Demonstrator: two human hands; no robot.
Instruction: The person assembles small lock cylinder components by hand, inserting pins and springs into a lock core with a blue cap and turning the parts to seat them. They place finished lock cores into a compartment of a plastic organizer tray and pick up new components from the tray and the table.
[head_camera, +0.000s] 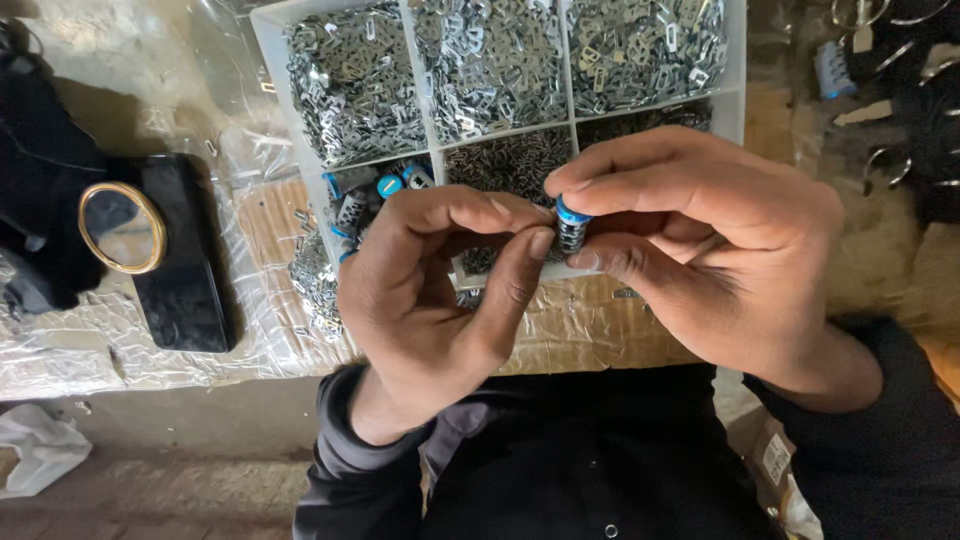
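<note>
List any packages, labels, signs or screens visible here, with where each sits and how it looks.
Phone: left on the table, lying flat, a black rectangle with a gold ring resting on it; which face is up is unclear.
Label: lower right beside the dark sleeve, a small white rectangle with dark print, on brown cardboard.
Plastic wrap: clear crinkled sheet over the cardboard under the phone.
No signs seen.
</note>
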